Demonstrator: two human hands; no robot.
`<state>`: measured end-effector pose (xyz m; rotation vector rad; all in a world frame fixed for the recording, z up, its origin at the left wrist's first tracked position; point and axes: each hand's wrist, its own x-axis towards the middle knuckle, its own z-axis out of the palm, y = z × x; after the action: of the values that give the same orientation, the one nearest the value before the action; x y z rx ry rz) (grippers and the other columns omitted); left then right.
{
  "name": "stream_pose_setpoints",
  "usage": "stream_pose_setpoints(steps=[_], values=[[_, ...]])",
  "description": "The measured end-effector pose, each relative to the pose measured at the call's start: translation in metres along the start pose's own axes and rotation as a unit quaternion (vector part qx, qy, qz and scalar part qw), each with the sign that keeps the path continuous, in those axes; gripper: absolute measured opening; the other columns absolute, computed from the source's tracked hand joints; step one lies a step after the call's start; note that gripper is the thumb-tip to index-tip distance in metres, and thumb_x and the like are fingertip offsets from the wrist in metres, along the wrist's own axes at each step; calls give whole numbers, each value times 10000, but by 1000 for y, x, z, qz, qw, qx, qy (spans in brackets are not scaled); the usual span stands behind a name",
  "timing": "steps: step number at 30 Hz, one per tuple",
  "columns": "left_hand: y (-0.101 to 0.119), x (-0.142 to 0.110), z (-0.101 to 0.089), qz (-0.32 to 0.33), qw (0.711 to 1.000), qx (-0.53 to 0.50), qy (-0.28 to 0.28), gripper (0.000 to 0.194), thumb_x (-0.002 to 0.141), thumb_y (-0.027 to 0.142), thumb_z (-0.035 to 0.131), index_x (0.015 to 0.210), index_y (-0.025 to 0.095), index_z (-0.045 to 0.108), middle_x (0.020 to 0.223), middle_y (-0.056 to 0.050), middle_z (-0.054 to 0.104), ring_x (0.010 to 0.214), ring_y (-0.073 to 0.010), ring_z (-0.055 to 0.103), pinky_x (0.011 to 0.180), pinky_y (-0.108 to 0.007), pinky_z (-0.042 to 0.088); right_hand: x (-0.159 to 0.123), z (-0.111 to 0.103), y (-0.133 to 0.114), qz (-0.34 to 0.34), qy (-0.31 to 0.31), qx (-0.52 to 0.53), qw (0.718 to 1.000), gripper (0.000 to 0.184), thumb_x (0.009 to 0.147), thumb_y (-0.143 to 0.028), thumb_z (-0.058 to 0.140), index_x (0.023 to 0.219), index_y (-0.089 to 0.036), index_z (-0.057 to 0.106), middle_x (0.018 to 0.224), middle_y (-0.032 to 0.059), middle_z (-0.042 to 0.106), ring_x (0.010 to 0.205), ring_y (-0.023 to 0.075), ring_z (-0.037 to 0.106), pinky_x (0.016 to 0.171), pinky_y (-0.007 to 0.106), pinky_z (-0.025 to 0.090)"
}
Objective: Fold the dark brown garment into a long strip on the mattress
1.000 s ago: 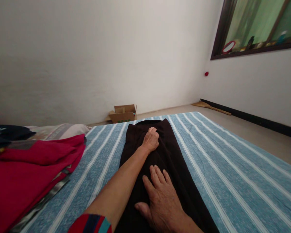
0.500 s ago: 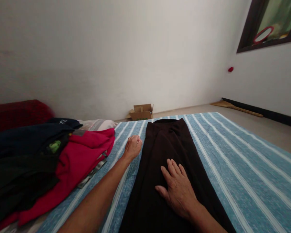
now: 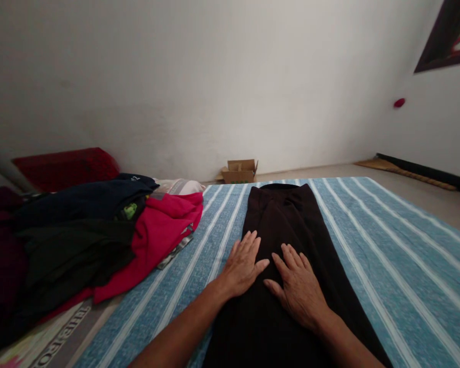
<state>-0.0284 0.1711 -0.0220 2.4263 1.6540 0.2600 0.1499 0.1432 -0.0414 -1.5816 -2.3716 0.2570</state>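
Observation:
A long dark brown garment (image 3: pixel 287 225) lies folded lengthwise on a blue and white striped bed cover (image 3: pixel 387 255), its far end near the cover's far edge. My left hand (image 3: pixel 243 266) rests flat at the garment's left edge, fingers stretched out and together. My right hand (image 3: pixel 299 289) lies flat on the garment's middle, fingers spread. The two hands sit side by side, thumbs almost touching. Neither hand holds anything.
A pile of clothes lies to the left: a red garment (image 3: pixel 157 235), a black one (image 3: pixel 72 250) and a navy one (image 3: pixel 88 197), with a dark red cushion (image 3: pixel 65 166) behind. An open cardboard box (image 3: pixel 239 171) stands on the floor by the white wall.
My left hand has come back from a fist beside the garment to lie flat next to my right hand. The view has swung left, showing more of the clothes pile.

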Motion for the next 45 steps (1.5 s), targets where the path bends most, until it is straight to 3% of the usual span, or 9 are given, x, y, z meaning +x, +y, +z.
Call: stream_pose_setpoints(steps=[4,10,14,18,23,27,31,39,45], values=[[-1,-3,7,-45,997,23,-55,696,910,531,279,1453,106,185,1526,-136,156,1409,-243,90,1119,-501,132,0,1,1,-2,2,0,1000,643,870,-597,378,1371,-198,440,1480,151,273,1376,294,205,1096,482,184],[-10,-4,11,-66,997,22,-31,688,908,546,267,1448,123,212,1528,-126,157,1410,-232,100,1118,-497,121,-1,1,1,0,1,-4,1000,642,870,-599,377,1372,-202,437,1483,141,271,1376,291,207,1096,477,183],[-31,-2,12,-111,992,-12,53,559,915,464,314,1366,139,380,1477,-142,315,1375,-246,243,1100,-518,156,-1,1,2,3,3,-6,1000,639,872,-597,376,1365,-198,448,1481,143,277,1376,286,207,1099,469,176],[-56,0,8,-137,967,-89,195,370,904,338,331,1093,155,591,1167,-123,625,1126,-219,546,978,-394,387,-2,2,2,4,7,-13,1000,634,871,-588,388,1363,-193,451,1481,139,279,1379,281,200,1100,464,179],[-63,-4,0,-135,945,-171,246,202,827,300,441,769,203,609,765,-2,644,779,-162,609,755,-272,460,-2,4,3,3,12,-21,1000,633,871,-584,397,1362,-188,450,1478,137,292,1375,284,213,1097,468,186],[-56,-6,-4,-125,944,-225,205,185,785,284,455,688,190,581,609,35,567,612,-128,551,627,-238,428,-3,5,5,-4,12,-26,1000,648,875,-597,378,1364,-178,448,1478,149,288,1374,289,215,1096,465,188],[-56,-8,-10,-134,943,-279,124,154,725,286,495,645,177,571,534,46,535,525,-111,506,534,-216,388,-4,6,6,-6,16,-30,999,648,877,-598,370,1364,-177,446,1481,150,282,1373,287,217,1095,462,192],[-52,-14,-24,-130,940,-310,-53,330,670,476,595,583,161,555,463,35,524,418,-90,436,419,-204,305,-4,6,7,-3,14,-27,1000,645,876,-601,374,1362,-184,447,1481,152,280,1378,283,203,1097,463,186],[-48,-15,-25,-150,921,-346,-95,217,625,347,618,568,157,530,443,45,513,391,-75,393,398,-196,273,-4,6,8,-8,17,-33,999,657,876,-606,367,1365,-174,442,1477,154,290,1376,285,209,1095,460,187]])
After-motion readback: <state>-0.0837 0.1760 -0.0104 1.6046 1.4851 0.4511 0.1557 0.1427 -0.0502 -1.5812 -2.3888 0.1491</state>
